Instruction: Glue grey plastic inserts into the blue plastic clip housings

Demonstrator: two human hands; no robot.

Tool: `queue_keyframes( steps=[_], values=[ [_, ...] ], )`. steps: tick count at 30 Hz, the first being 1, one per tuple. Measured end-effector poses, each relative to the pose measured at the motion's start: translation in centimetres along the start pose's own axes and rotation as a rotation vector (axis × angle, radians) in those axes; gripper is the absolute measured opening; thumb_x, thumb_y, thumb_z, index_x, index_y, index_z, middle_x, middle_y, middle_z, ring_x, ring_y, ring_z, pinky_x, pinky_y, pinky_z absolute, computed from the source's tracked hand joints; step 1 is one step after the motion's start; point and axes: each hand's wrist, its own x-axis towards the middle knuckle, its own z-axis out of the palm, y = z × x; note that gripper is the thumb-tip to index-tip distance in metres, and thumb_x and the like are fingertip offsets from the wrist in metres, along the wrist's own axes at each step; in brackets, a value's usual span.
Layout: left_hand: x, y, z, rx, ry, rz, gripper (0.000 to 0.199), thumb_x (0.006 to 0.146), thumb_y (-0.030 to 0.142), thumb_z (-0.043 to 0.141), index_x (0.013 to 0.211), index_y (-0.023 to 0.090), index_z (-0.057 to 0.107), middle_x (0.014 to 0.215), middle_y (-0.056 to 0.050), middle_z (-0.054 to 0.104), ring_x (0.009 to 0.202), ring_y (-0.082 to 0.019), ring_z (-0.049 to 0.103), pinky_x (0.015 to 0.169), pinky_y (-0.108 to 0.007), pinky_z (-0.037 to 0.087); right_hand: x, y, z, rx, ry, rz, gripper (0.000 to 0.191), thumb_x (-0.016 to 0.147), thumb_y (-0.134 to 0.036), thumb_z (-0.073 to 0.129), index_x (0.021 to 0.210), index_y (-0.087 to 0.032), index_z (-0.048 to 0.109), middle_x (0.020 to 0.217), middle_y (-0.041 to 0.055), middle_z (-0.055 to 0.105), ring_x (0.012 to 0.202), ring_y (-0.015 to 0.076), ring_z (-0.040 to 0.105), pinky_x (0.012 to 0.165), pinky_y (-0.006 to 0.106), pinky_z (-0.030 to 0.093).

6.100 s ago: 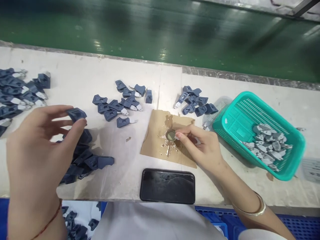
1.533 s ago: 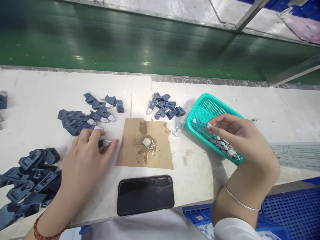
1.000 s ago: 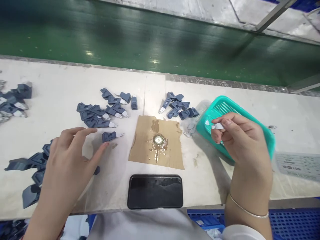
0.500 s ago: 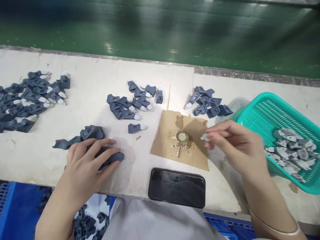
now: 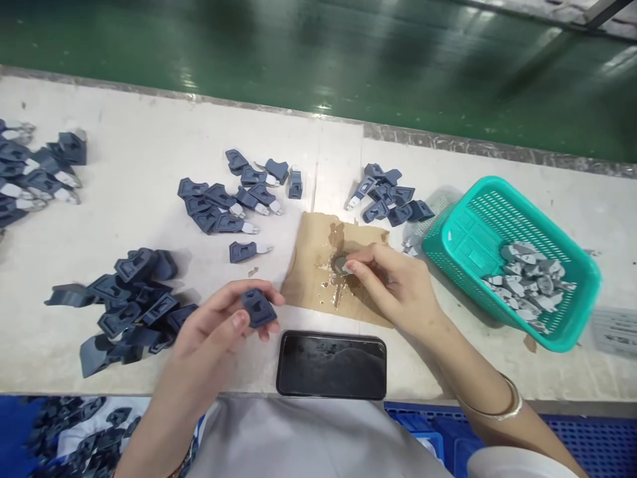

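My left hand (image 5: 223, 325) holds one dark blue-grey plastic part (image 5: 259, 307) between thumb and fingers, its recessed face turned up. A pile of the same dark parts (image 5: 119, 315) lies to the left of that hand. My right hand (image 5: 393, 282) pinches a small whitish piece (image 5: 348, 266), mostly hidden by the fingertips, at a small round cap (image 5: 340, 265) of liquid. The cap sits on a wet brown paper sheet (image 5: 304, 265). Farther back lie dark parts with whitish pieces fitted in them (image 5: 219, 206), one of them (image 5: 243, 251) apart from the rest.
A black phone (image 5: 331, 365) lies at the table's near edge. On the right stands a green basket (image 5: 452, 249) holding whitish pieces (image 5: 530, 282). More dark parts (image 5: 388, 192) lie behind the paper. Below the table edge, left, are many dark parts (image 5: 99, 435).
My left hand has lifted a dark part from the pile and moved right with it. My right hand has carried its whitish piece left to the round cap. The view has shifted.
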Motion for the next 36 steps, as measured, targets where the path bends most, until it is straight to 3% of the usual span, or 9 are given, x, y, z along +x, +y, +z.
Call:
queue_keyframes(
  steps=[2, 5, 10, 16, 22, 29, 33, 36],
  values=[
    [0.6, -0.7, 0.3, 0.004, -0.038, -0.026, 0.021, 0.086, 0.039, 0.081, 0.100, 0.023, 0.080, 0.095, -0.005, 0.077, 0.068, -0.011, 0.064, 0.066, -0.020, 0.055, 0.1, 0.1, 0.0, -0.016, -0.013, -0.028, 0.015, 0.101, -0.017, 0.059, 0.087, -0.019, 0.064, 0.076, -0.0002, 0.070, 0.066, 0.0120, 0.064, 0.058, 0.023, 0.043],
    [1.1, -1.6, 0.4, 0.126, -0.111, 0.047, 0.015, 0.092, 0.034, 0.075, 0.104, 0.025, 0.079, 0.101, -0.004, 0.079, 0.073, -0.011, 0.065, 0.071, -0.019, 0.057, 0.1, 0.2, 0.0, -0.025, -0.015, -0.032, 0.015, 0.102, -0.018, 0.058, 0.087, -0.019, 0.063, 0.077, 0.0005, 0.070, 0.069, 0.0130, 0.065, 0.060, 0.023, 0.044],
    [1.7, -1.5, 0.7, 0.295, -0.250, 0.168, 0.014, 0.101, 0.028, 0.064, 0.112, 0.028, 0.071, 0.111, -0.002, 0.077, 0.102, -0.015, 0.070, 0.086, -0.020, 0.057, 0.1, 0.2, -0.2, 0.004, -0.017, -0.002, 0.016, 0.103, -0.020, 0.057, 0.088, -0.020, 0.062, 0.078, -0.0001, 0.071, 0.069, 0.0131, 0.065, 0.062, 0.024, 0.046],
    [3.4, -0.7, 1.7, 0.399, -0.398, 0.169, 0.012, 0.103, 0.026, 0.057, 0.106, 0.023, 0.068, 0.100, 0.000, 0.071, 0.084, -0.010, 0.067, 0.080, -0.018, 0.056, 0.1, 0.3, -0.2, -0.050, -0.040, -0.040, 0.018, 0.104, -0.024, 0.055, 0.088, -0.021, 0.061, 0.081, 0.0028, 0.071, 0.072, 0.0159, 0.066, 0.066, 0.027, 0.047],
    [4.5, -1.3, 2.4, 0.480, -0.473, 0.201, 0.019, 0.104, 0.028, 0.053, 0.116, 0.022, 0.066, 0.110, -0.004, 0.070, 0.100, -0.016, 0.067, 0.086, -0.024, 0.056, 0.3, 0.6, 0.0, -0.117, -0.059, -0.121, 0.020, 0.106, -0.024, 0.052, 0.086, -0.023, 0.058, 0.083, 0.0050, 0.071, 0.076, 0.0188, 0.066, 0.070, 0.030, 0.048],
    [5.0, -2.3, 2.2, 0.556, -0.535, 0.310, 0.020, 0.107, 0.027, 0.047, 0.119, 0.022, 0.063, 0.110, -0.004, 0.069, 0.098, -0.014, 0.066, 0.086, -0.024, 0.054, 0.2, 0.8, 0.2, -0.203, -0.062, -0.191, 0.021, 0.106, -0.024, 0.051, 0.086, -0.022, 0.057, 0.081, 0.0049, 0.069, 0.075, 0.0181, 0.065, 0.071, 0.030, 0.049],
    [5.1, -2.3, 2.1, 0.580, -0.542, 0.379, 0.022, 0.107, 0.025, 0.047, 0.120, 0.021, 0.063, 0.112, -0.006, 0.070, 0.093, -0.014, 0.067, 0.083, -0.024, 0.054, 0.1, 0.7, 0.0, -0.145, -0.088, -0.123, 0.023, 0.106, -0.026, 0.051, 0.085, -0.022, 0.058, 0.084, 0.0054, 0.071, 0.078, 0.0182, 0.066, 0.073, 0.031, 0.049],
    [5.1, -2.2, 2.3, 0.590, -0.534, 0.390, 0.021, 0.106, 0.026, 0.047, 0.116, 0.019, 0.064, 0.105, -0.006, 0.072, 0.086, -0.014, 0.068, 0.077, -0.024, 0.054, 0.0, 0.3, -0.1, 0.063, -0.015, 0.068, 0.022, 0.105, -0.030, 0.055, 0.085, -0.022, 0.061, 0.078, 0.0028, 0.069, 0.071, 0.0160, 0.063, 0.066, 0.029, 0.048]
  ],
)
